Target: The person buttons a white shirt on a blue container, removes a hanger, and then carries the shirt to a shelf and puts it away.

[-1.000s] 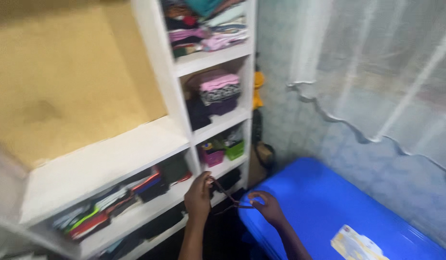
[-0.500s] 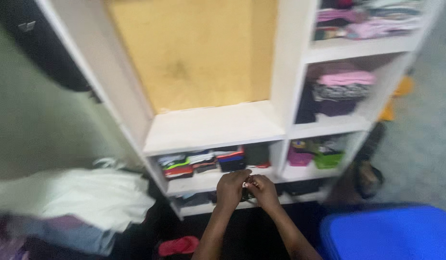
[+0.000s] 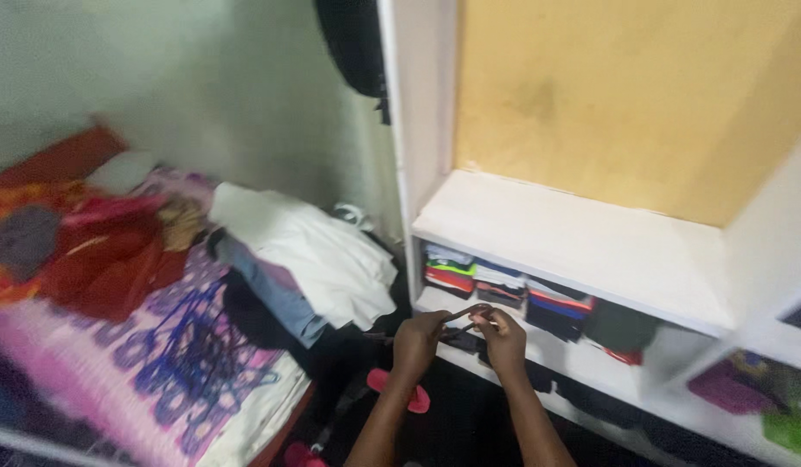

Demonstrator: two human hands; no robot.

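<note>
Head view: left hand (image 3: 416,335) and right hand (image 3: 503,335) pinched shut on thin dark strap (image 3: 466,313), held before white shelf unit (image 3: 582,251) with folded clothes (image 3: 496,285). Bed (image 3: 141,346) with clothes pile (image 3: 305,255) at left; red slipper (image 3: 409,396) on dark floor.

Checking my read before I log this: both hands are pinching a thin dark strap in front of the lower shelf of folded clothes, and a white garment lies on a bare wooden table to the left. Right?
Not quite. The white garment lies on a bed with a pink patterned cover, not a table, as the head view shows. The left hand and right hand do pinch the thin dark strap in front of the lower shelf of folded clothes.
</note>
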